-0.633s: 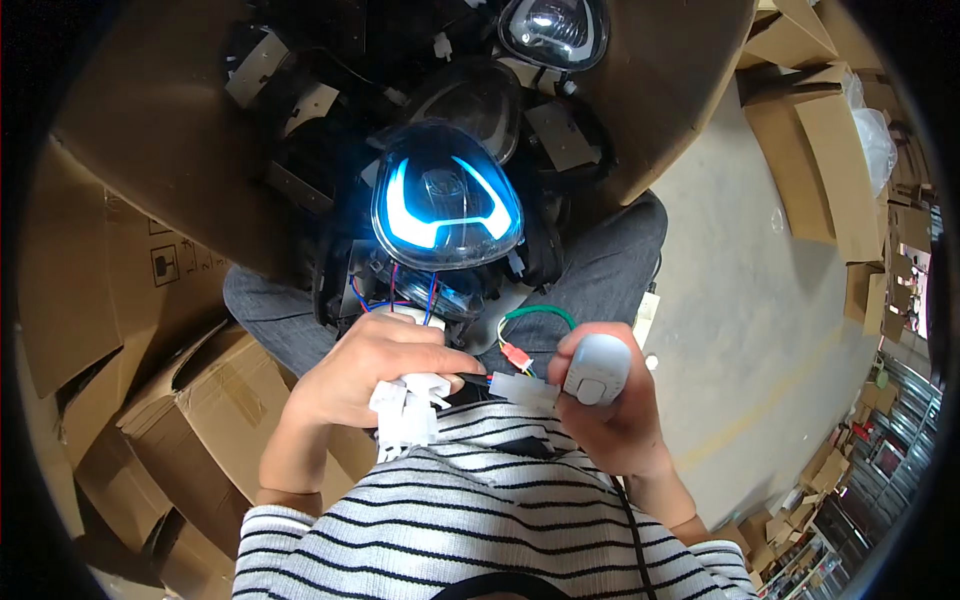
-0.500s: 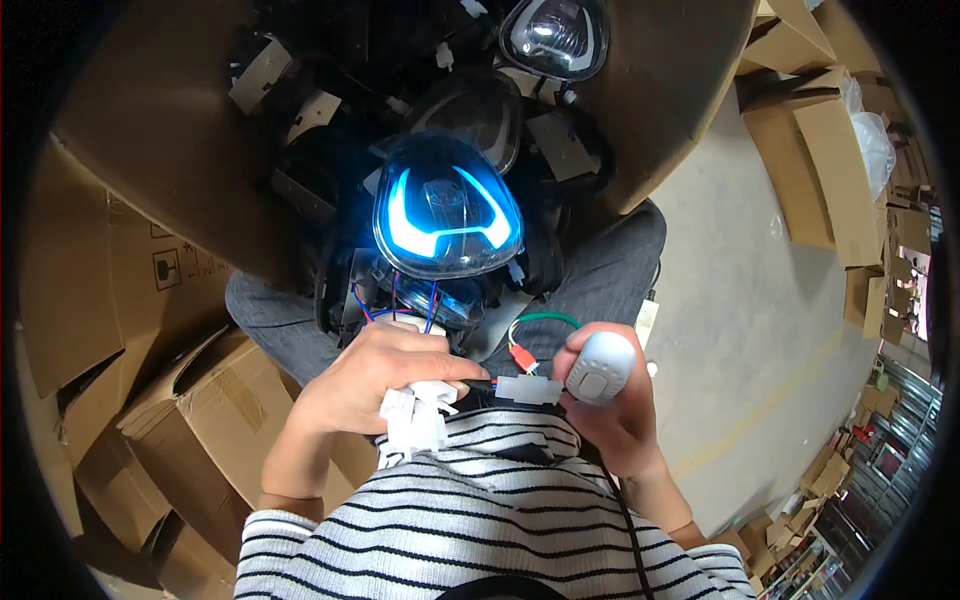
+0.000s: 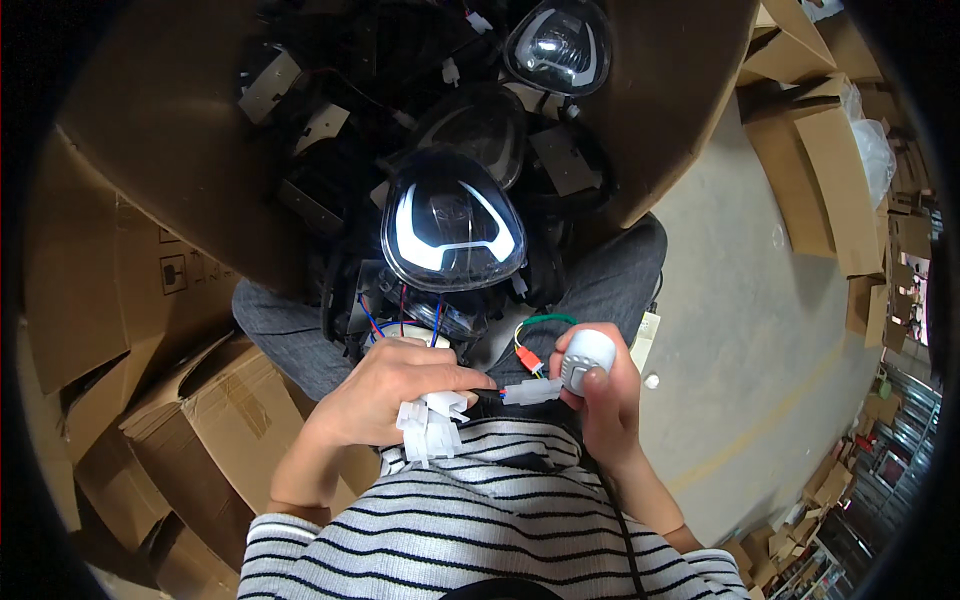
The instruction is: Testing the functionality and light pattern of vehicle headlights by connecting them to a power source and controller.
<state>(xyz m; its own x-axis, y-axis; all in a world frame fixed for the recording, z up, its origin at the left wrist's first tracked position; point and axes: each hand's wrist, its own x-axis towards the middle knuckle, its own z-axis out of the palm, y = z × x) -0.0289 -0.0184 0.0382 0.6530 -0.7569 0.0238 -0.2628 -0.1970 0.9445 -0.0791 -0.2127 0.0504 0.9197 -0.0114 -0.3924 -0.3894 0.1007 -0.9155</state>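
Note:
A clear-covered lamp [image 3: 455, 220] with a glowing white U-shaped strip sits in front of me, among other lamps in a big carton. My left hand [image 3: 385, 392] is closed round a short black-sleeved cable [image 3: 487, 396]. Several white plastic connectors [image 3: 430, 432] hang below its fingers. The cable runs into a translucent connector [image 3: 530, 391] between my hands. In my right hand [image 3: 618, 405] is a white rounded hand-held device [image 3: 588, 355], with my thumb on its grey button area. Next to it a red connector [image 3: 528, 358] hangs on coloured wires with a green loop.
The big carton's wall [image 3: 690, 110] curves round dark lamp housings and an unlit lamp [image 3: 557, 50]. Flattened and open cartons [image 3: 225, 400] stand at my left. Beyond the grey floor [image 3: 730, 350] at right, an open carton [image 3: 815, 170] holds clear plastic wrap.
The lamp's strip has turned from blue to white. My right thumb has come onto the device's front, and the device has tilted. The left hand keeps its hold, shifting slightly.

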